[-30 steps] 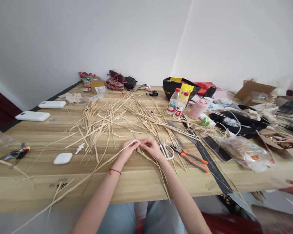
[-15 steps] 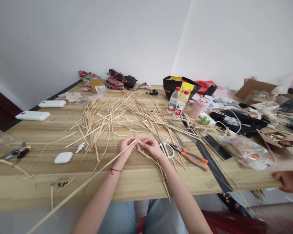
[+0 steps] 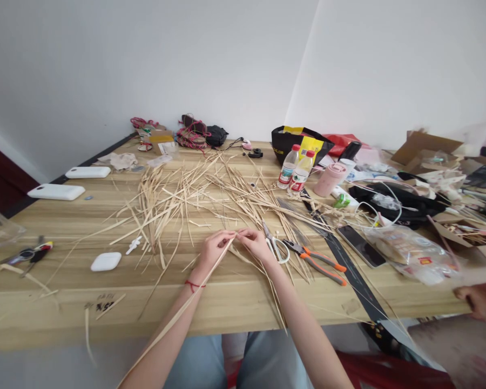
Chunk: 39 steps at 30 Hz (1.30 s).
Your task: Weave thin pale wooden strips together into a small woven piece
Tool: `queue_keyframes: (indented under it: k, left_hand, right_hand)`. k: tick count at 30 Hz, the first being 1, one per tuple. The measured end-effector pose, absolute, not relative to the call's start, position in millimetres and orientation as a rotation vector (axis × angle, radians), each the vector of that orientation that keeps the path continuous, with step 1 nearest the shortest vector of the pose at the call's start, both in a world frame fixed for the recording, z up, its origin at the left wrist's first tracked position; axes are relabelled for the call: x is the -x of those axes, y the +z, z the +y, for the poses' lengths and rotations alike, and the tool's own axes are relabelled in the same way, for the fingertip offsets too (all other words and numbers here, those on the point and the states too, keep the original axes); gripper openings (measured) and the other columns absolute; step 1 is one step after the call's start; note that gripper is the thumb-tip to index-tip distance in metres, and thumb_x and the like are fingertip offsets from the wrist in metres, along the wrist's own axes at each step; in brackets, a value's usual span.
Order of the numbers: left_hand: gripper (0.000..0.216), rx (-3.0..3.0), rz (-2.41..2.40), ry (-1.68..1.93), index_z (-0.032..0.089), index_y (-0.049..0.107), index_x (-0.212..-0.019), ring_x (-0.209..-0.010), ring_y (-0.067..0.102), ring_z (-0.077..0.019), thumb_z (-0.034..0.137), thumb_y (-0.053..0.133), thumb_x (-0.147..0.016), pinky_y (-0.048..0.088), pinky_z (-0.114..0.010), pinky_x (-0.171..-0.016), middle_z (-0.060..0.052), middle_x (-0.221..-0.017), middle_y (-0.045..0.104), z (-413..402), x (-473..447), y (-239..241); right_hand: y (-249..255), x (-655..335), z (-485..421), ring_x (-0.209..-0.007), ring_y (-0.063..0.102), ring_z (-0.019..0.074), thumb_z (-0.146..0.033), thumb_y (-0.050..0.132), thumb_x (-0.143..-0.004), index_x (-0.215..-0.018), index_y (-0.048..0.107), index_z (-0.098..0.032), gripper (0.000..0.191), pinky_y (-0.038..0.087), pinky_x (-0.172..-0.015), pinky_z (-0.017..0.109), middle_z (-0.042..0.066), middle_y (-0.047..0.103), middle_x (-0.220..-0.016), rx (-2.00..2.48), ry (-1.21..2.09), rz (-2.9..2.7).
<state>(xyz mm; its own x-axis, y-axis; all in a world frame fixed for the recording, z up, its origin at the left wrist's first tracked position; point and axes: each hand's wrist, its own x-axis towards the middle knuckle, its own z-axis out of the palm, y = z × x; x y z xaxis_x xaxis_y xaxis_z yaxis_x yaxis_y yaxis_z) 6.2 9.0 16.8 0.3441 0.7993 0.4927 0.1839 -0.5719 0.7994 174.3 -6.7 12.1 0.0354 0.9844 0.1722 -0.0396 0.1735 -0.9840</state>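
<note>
My left hand (image 3: 213, 249) and my right hand (image 3: 254, 244) meet over the wooden table (image 3: 235, 294), fingertips pinched together on thin pale bamboo strips (image 3: 178, 319). One long strip runs from my left fingers down along my left forearm past the table's front edge. More strips trail from my right hand toward my lap. A red string is tied round my left wrist. A loose heap of the same strips (image 3: 186, 197) spreads behind my hands.
White scissors (image 3: 276, 247) and orange-handled pliers (image 3: 318, 263) lie just right of my right hand. A white earbud case (image 3: 105, 261) and small pliers (image 3: 24, 254) sit at left. Two water bottles (image 3: 295, 170), a phone (image 3: 359, 246) and bags crowd the right. Another person's hand (image 3: 480, 300) is at the right edge.
The long strip in my left hand has swung in from pointing lower-left to lying along my forearm. My hands have stayed together. The other person's hand came in at the right edge.
</note>
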Motion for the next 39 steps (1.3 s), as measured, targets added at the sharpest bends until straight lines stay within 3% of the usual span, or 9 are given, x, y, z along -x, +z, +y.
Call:
queue_keyframes:
  k: [16, 21, 23, 26, 31, 36, 39]
  left_hand:
    - [0.013, -2.018, 0.82, 1.229, 0.021, 0.071, -0.086, -0.096, 0.064, -0.0212, 0.025, 0.059, -0.082, 0.049, -0.035, -0.084, -0.01, -0.1, 0.07, 7, -9, 16]
    - [0.013, -1.884, 0.89, 1.2, 0.019, 0.068, -0.083, -0.095, 0.063, -0.021, 0.028, 0.059, -0.081, 0.049, -0.03, -0.076, -0.01, -0.105, 0.068, 5, -11, 17]
    - [0.014, -1.757, 0.927, 1.197, 0.018, 0.066, -0.083, -0.085, 0.065, -0.0188, 0.03, 0.06, -0.08, 0.049, -0.027, -0.068, -0.01, -0.105, 0.068, 5, -12, 16]
    - [0.018, -1.556, 1.008, 1.227, 0.017, 0.063, -0.083, -0.064, 0.061, -0.0131, 0.033, 0.063, -0.076, 0.046, -0.023, -0.057, -0.007, -0.089, 0.07, 8, -14, 14]
    - [0.029, -1.382, 1.008, 1.247, 0.016, 0.06, -0.083, -0.063, 0.059, -0.0129, 0.037, 0.071, -0.066, 0.043, -0.02, -0.053, -0.004, -0.078, 0.066, 14, -18, 16]
    - [0.027, -1.36, 0.971, 1.111, 0.014, 0.061, -0.073, -0.045, 0.044, -0.0078, 0.038, 0.071, -0.066, 0.031, -0.018, -0.042, 0.003, -0.053, 0.054, 14, -17, 14]
    - [0.025, -1.34, 0.998, 1.143, 0.014, 0.061, -0.071, -0.043, 0.04, -0.0068, 0.037, 0.07, -0.066, 0.029, -0.018, -0.041, 0.004, -0.05, 0.051, 14, -15, 15]
  right_hand:
    - [12, -177, -5, -0.084, 0.064, 0.0202, -0.035, 0.065, -0.072, -0.067, 0.068, -0.02, 0.016, 0.047, -0.084, 0.035, 0.004, 0.07, -0.083, 1.062, 1.016, -1.268]
    - [6, -178, -3, -0.084, 0.064, 0.0211, -0.038, 0.066, -0.072, -0.071, 0.07, -0.019, 0.019, 0.048, -0.081, 0.035, 0.006, 0.071, -0.086, 1.093, 1.029, -1.271]
    - [3, -177, -2, -0.081, 0.064, 0.0209, -0.04, 0.068, -0.07, -0.075, 0.071, -0.019, 0.022, 0.049, -0.079, 0.035, 0.007, 0.071, -0.086, 1.125, 1.023, -1.281]
    - [2, -177, -2, -0.075, 0.063, 0.0195, -0.044, 0.071, -0.068, -0.08, 0.071, -0.017, 0.029, 0.049, -0.074, 0.034, 0.007, 0.071, -0.084, 1.151, 1.045, -1.308]
    - [5, -175, -5, -0.063, 0.059, 0.0152, -0.047, 0.074, -0.065, -0.075, 0.069, -0.016, 0.033, 0.047, -0.063, 0.028, 0.004, 0.069, -0.072, 1.148, 1.111, -1.327]
    - [8, -175, -6, -0.062, 0.058, 0.0147, -0.045, 0.074, -0.065, -0.074, 0.068, -0.015, 0.031, 0.046, -0.063, 0.028, 0.004, 0.067, -0.071, 1.156, 1.118, -1.34]
    - [10, -175, -8, -0.063, 0.057, 0.0146, -0.045, 0.073, -0.066, -0.074, 0.069, -0.016, 0.03, 0.045, -0.062, 0.027, 0.003, 0.067, -0.071, 1.164, 1.116, -1.365]
